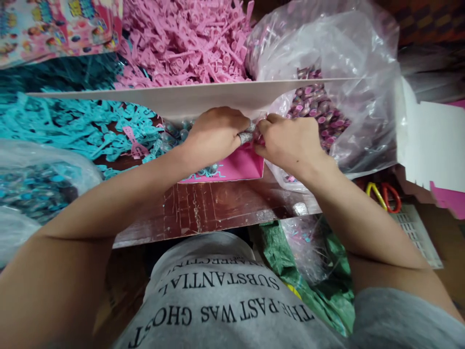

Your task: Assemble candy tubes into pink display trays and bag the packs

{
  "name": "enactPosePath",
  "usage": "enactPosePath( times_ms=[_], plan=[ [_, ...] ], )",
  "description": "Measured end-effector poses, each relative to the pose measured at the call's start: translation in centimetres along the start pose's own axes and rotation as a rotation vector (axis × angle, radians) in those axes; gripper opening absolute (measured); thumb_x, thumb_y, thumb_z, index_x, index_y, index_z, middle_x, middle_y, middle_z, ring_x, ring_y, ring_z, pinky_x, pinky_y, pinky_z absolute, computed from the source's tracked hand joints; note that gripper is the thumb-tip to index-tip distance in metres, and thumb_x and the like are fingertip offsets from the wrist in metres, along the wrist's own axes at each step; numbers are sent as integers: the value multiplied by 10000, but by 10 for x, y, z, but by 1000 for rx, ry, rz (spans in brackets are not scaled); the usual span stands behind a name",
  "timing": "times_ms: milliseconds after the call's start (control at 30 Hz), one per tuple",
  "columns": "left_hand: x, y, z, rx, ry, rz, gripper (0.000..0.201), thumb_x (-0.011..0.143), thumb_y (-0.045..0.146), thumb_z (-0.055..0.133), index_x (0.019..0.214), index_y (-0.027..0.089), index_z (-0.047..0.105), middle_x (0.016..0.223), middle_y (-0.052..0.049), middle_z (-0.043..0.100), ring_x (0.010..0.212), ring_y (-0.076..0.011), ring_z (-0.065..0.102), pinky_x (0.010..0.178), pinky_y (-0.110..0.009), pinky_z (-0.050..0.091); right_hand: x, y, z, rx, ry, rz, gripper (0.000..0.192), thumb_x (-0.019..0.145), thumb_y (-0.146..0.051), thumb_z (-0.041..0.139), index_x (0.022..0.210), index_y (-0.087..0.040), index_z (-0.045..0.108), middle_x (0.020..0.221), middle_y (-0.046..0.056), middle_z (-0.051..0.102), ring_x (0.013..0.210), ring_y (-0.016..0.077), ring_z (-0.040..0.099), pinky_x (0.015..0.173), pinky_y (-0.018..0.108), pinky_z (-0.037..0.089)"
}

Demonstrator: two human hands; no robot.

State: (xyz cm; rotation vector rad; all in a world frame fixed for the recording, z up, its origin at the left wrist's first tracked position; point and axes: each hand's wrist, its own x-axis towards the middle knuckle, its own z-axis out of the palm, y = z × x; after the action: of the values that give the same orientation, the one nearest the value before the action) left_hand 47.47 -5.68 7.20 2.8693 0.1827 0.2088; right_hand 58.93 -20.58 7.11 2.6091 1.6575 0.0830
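Note:
My left hand (220, 133) and my right hand (292, 140) meet over the middle of the table, fingers pinched together. A small pinkish, shiny bit shows between the fingertips, too covered to make out. Silvery sparkling bands (247, 134) show at my left fingers. Below the hands lies a bright pink card panel (241, 167) with small blue parts along its left side. Clear bluish round beads (178, 132) lie just left of my left hand. Purple-pink glossy pieces (314, 109) fill an open clear plastic bag (366, 131) beside my right hand.
Teal plastic parts (72, 123) spread at left, with a pink one (134, 143) among them. Pink parts (185, 43) are heaped behind a white cardboard wall (203, 94). A bag of blue pieces (36, 189) stands front left. Scissors (385, 196) lie at right.

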Motion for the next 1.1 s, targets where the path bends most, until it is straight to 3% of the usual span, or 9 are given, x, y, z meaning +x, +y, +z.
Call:
enactPosePath(
  times_ms=[200, 333, 533, 633, 700, 800, 900, 1000, 1100],
  plan=[
    [-3, -8, -9, 106, -66, -8, 190, 881, 67, 584, 876, 179, 737, 1010, -100, 774, 1096, -313, 720, 1030, -455, 574, 4, 12, 19, 165, 146, -53, 301, 1000, -445, 593, 1112, -211, 747, 1220, 136, 746, 843, 249, 710, 676, 355, 479],
    [-30, -20, -20, 10, 101, -1, 174, 908, 141, 597, 901, 220, 752, 1010, -34, 782, 1130, -268, 726, 1093, -438, 554, 4, 19, 33, 325, 164, -31, 342, 1056, -434, 488, 1034, -237, 767, 1229, 104, 705, 909, 237, 685, 709, 354, 490],
    [-114, -26, -73, -56, 369, -137, 126, 995, 262, 679, 975, 278, 803, 1126, 12, 828, 1067, -197, 757, 944, -373, 617, -1, 20, 41, 351, 179, -58, 386, 1052, -476, 514, 937, -230, 788, 1261, 115, 694, 882, 232, 647, 591, 344, 384],
    [-154, -64, -90, 48, 446, -181, 83, 985, 328, 729, 1010, 333, 808, 1097, 45, 839, 983, -190, 748, 842, -372, 596, -6, 22, 40, 384, 249, -39, 363, 1046, -510, 543, 1012, -247, 791, 1342, 117, 678, 883, 244, 643, 593, 344, 387],
    [-173, -107, -88, 205, 379, -278, 153, 981, 402, 709, 1103, 370, 796, 1104, 59, 836, 994, -221, 704, 895, -413, 560, -8, 24, 39, 463, 297, -49, 330, 1029, -522, 584, 1053, -258, 781, 1351, 119, 675, 924, 258, 648, 627, 350, 433],
    [-188, -177, -64, 214, 193, -271, 315, 1014, 479, 594, 1290, 411, 731, 1232, 60, 806, 1028, -246, 626, 1031, -463, 488, -7, 25, 39, 555, 314, -81, 255, 1005, -494, 645, 1000, -269, 765, 1324, 99, 691, 1030, 268, 638, 689, 347, 485],
    [-190, -229, -30, 180, 68, -111, 443, 1014, 538, 526, 1396, 371, 676, 1342, 14, 770, 1060, -249, 591, 1071, -475, 427, -3, 24, 42, 565, 273, -61, 226, 1008, -453, 643, 932, -265, 741, 1355, 71, 680, 1098, 268, 624, 732, 346, 511],
    [-188, -247, -12, 225, 13, -40, 533, 971, 658, 538, 1321, 306, 733, 1274, -54, 783, 1057, -258, 569, 980, -425, 420, -1, 16, 45, 487, 230, -11, 233, 1022, -424, 613, 920, -251, 731, 1447, 53, 635, 1125, 268, 622, 742, 344, 526],
    [-186, -235, -19, 286, -26, -53, 618, 1001, 745, 415, 1177, 282, 785, 1014, -59, 778, 976, -215, 552, 857, -318, 365, -6, 8, 43, 377, 212, 20, 246, 1042, -419, 577, 1013, -245, 749, 1504, 75, 598, 1149, 288, 627, 749, 353, 550]
  ],
)
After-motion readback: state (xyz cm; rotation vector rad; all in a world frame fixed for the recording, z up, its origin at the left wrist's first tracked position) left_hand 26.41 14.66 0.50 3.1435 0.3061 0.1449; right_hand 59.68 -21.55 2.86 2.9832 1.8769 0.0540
